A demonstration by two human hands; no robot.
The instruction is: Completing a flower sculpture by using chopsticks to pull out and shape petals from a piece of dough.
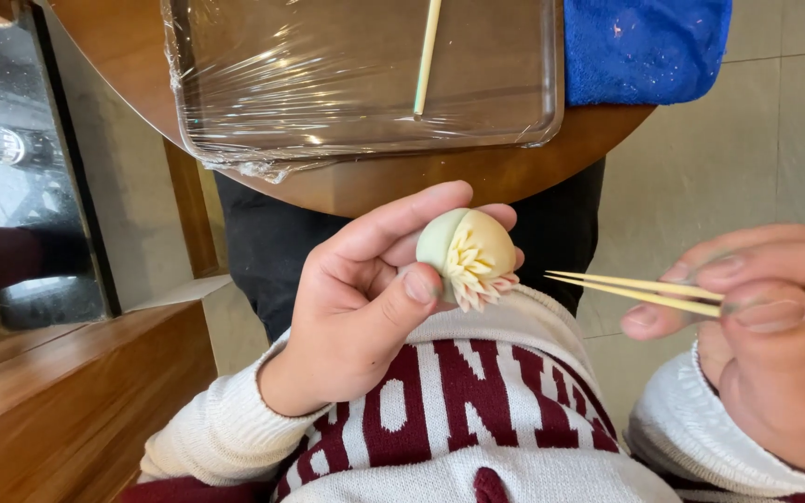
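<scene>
My left hand [361, 289] holds a small round dough sweet [468, 253] between thumb and fingers, in front of my chest. The sweet is pale green and cream, with cut petal points that are pink at the tips. My right hand [761, 326] grips two thin bamboo sticks [626, 289] like tweezers. Their tips point left and stop a short way to the right of the sweet, not touching it.
A round wooden table [402, 182] lies ahead with a tray wrapped in clear film [365, 79] and a single bamboo stick [426, 56] on it. A blue cloth [645, 47] sits at the table's right. A wooden bench [67, 401] stands at the left.
</scene>
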